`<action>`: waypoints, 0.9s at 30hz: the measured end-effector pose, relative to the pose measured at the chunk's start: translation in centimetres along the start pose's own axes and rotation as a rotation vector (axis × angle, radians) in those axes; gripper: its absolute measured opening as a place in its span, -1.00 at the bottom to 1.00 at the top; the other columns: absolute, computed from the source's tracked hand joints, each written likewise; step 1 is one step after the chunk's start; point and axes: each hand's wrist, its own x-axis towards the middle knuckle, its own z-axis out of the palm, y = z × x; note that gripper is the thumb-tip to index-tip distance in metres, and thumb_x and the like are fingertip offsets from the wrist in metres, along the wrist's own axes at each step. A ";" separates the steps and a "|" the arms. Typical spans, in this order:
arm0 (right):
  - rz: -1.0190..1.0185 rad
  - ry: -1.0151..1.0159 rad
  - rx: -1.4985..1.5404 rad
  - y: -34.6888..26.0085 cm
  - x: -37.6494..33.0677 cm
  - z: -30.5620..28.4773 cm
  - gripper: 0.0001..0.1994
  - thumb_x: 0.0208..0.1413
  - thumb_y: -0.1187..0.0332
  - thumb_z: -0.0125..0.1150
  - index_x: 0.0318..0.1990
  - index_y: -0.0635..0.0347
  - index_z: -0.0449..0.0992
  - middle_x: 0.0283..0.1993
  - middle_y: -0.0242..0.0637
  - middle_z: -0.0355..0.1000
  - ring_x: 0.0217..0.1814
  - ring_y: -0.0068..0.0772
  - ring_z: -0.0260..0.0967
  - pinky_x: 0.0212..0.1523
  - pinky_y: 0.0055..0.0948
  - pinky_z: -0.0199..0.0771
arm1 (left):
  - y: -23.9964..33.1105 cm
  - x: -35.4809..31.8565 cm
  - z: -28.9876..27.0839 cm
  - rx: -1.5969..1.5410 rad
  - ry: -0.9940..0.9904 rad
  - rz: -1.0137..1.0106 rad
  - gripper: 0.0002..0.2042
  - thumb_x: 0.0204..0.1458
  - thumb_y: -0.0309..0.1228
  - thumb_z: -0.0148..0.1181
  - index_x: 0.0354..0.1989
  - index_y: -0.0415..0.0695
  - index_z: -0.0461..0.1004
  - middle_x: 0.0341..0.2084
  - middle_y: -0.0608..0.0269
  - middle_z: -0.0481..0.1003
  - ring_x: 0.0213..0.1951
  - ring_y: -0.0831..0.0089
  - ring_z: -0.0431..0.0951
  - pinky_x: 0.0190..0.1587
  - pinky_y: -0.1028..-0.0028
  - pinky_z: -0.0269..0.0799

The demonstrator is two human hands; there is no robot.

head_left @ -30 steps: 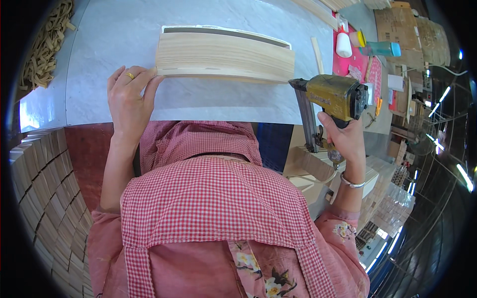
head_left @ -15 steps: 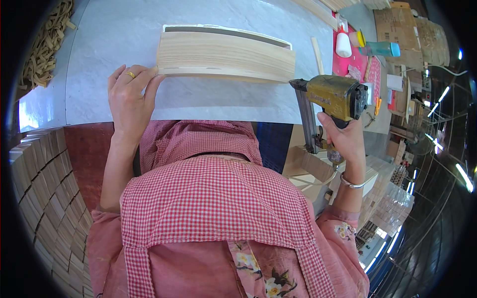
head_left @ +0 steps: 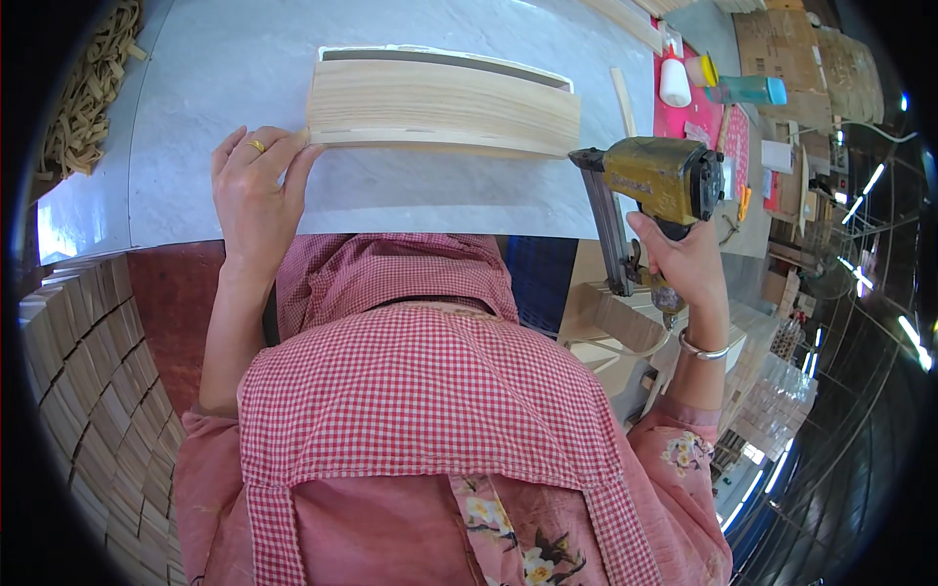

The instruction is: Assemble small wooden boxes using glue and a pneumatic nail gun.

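A long pale wooden box [head_left: 445, 103] lies on the light grey tabletop [head_left: 391, 195], its grained side up and a narrow dark opening along its far edge. My left hand [head_left: 259, 190], with a yellow ring, pinches the box's near left corner between thumb and fingers. Wrapped round the handle of a worn yellow-and-black nail gun [head_left: 657, 181] is my right hand [head_left: 689, 259], a silver bangle at its wrist. The gun's nose sits at the box's near right corner; whether it touches I cannot tell. Its long magazine slants down toward me.
A thin wood strip [head_left: 622, 101] lies right of the box. Beyond it are a white glue bottle [head_left: 674, 80], a teal bottle [head_left: 752, 90] and a pink sheet [head_left: 674, 119]. Stacked wooden pieces [head_left: 83, 342] stand at left, below a heap of curled strips [head_left: 93, 98]. An air hose hangs under the gun.
The nail gun's body and my right hand have shifted slightly, tilting up a little at the box's right corner. My left hand and the box stay almost as they were.
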 end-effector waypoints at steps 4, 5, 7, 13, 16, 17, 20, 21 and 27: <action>-0.167 0.039 0.040 0.1 0.1 0.5 -0.72 0.07 0.41 0.43 -0.10 0.37 0.57 -0.33 -0.27 0.60 -0.39 -0.46 0.47 -0.35 -0.48 0.49 | -0.1 -0.2 0.0 0.014 0.018 -0.005 -0.88 0.00 -0.45 0.40 -0.31 -0.22 0.69 -0.40 0.31 0.62 -0.37 0.39 0.55 0.19 0.26 0.37; -0.206 0.050 0.074 -0.1 -0.2 0.8 -0.71 0.06 0.41 0.44 -0.10 0.37 0.57 -0.31 -0.26 0.61 -0.37 -0.45 0.48 -0.33 -0.48 0.49 | 0.0 -0.2 0.0 0.018 0.024 0.002 -0.88 0.00 -0.45 0.40 -0.32 -0.21 0.69 -0.41 0.32 0.61 -0.37 0.39 0.55 0.19 0.26 0.37; -0.285 0.069 0.143 -0.4 -0.7 1.3 -0.70 0.05 0.41 0.45 -0.10 0.37 0.57 -0.27 -0.23 0.62 -0.34 -0.43 0.50 -0.31 -0.47 0.51 | 0.2 -0.1 0.2 0.025 0.035 0.016 -0.89 0.00 -0.45 0.39 -0.33 -0.20 0.69 -0.42 0.33 0.60 -0.37 0.39 0.55 0.19 0.26 0.36; -0.314 0.017 0.153 -2.9 -1.1 3.4 -0.68 0.03 0.40 0.48 -0.10 0.38 0.58 -0.19 -0.17 0.63 -0.27 -0.39 0.54 -0.26 -0.45 0.54 | 0.4 -0.3 0.2 0.039 0.053 -0.001 -0.92 0.00 -0.45 0.37 -0.36 -0.17 0.68 -0.43 0.35 0.59 -0.37 0.40 0.54 0.18 0.26 0.35; -0.344 -0.010 0.145 -3.6 -0.9 4.2 -0.65 0.04 0.35 0.49 -0.07 0.35 0.56 -0.35 -0.28 0.54 -0.47 -0.52 0.38 -0.46 -0.54 0.37 | 0.2 -0.4 0.4 0.040 0.060 0.000 -0.92 0.00 -0.45 0.37 -0.36 -0.17 0.68 -0.43 0.36 0.59 -0.37 0.40 0.55 0.18 0.26 0.35; -0.357 -0.020 0.142 -3.8 -0.9 4.4 -0.63 0.05 0.32 0.50 -0.06 0.34 0.55 -0.43 -0.33 0.50 -0.56 -0.58 0.30 -0.56 -0.59 0.28 | 0.2 -0.4 0.5 0.039 0.063 0.003 -0.92 0.00 -0.45 0.37 -0.36 -0.17 0.68 -0.43 0.36 0.59 -0.37 0.40 0.55 0.18 0.25 0.35; -0.361 -0.039 0.131 -4.4 -0.8 4.8 -0.61 0.06 0.29 0.50 -0.05 0.33 0.54 -0.51 -0.39 0.45 -0.66 -0.65 0.21 -0.67 -0.63 0.19 | 0.2 -0.5 0.4 0.035 0.064 0.000 -0.91 0.01 -0.45 0.37 -0.34 -0.17 0.69 -0.43 0.35 0.59 -0.37 0.41 0.54 0.18 0.26 0.35; -0.351 -0.043 0.125 -4.6 -0.9 4.9 -0.61 0.06 0.29 0.50 -0.05 0.32 0.54 -0.51 -0.39 0.45 -0.67 -0.65 0.20 -0.67 -0.64 0.18 | 0.2 -0.5 0.4 0.031 0.063 -0.003 -0.90 0.01 -0.45 0.38 -0.33 -0.18 0.69 -0.42 0.34 0.60 -0.37 0.41 0.54 0.19 0.26 0.35; -0.284 -0.062 0.087 -5.3 -1.1 4.9 -0.61 0.06 0.29 0.50 -0.03 0.32 0.55 -0.43 -0.33 0.51 -0.58 -0.58 0.33 -0.59 -0.60 0.31 | 0.1 -0.6 0.6 0.011 0.061 -0.012 -0.88 0.01 -0.46 0.39 -0.30 -0.20 0.70 -0.42 0.32 0.61 -0.38 0.42 0.54 0.19 0.26 0.36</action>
